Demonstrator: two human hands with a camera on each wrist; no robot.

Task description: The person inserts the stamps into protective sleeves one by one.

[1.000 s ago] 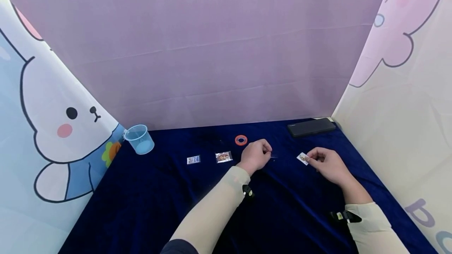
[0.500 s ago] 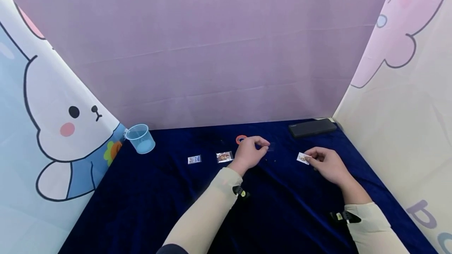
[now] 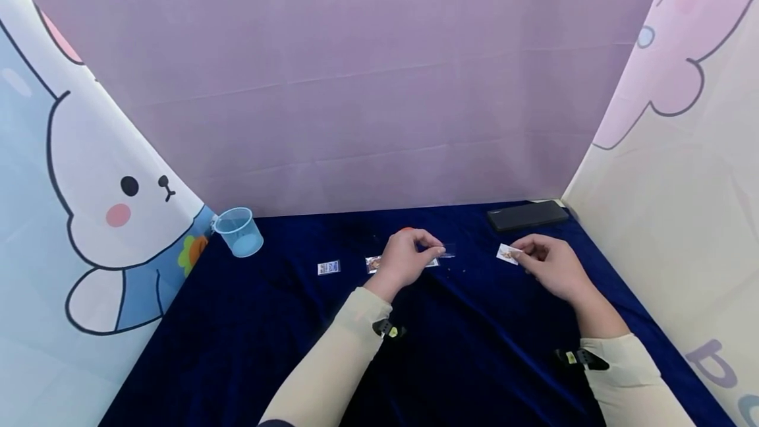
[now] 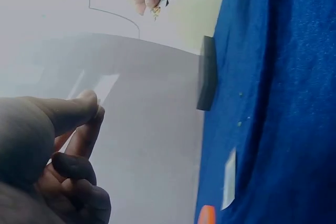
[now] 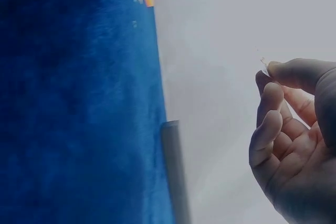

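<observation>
My left hand pinches a small clear plastic sleeve between thumb and forefinger; it shows as a thin transparent film in the left wrist view. To the right, my right hand pinches a small white picture card by its edge, held up off the cloth. A sleeved card with a blue print lies flat at the left. Beside it, partly behind my left hand, is a brown-patterned sleeved card. Another white-edged card lies under the left fingertips in the head view.
Dark blue cloth covers the table. An orange tape roll is mostly hidden behind the left hand. A light blue clear cup stands at the back left, and a black phone lies at the back right. Fabric walls enclose three sides.
My left hand has drawn leftward with the clear sleeve, coming in front of the tape roll and uncovering a card. The right hand still holds its card, now slightly higher.
</observation>
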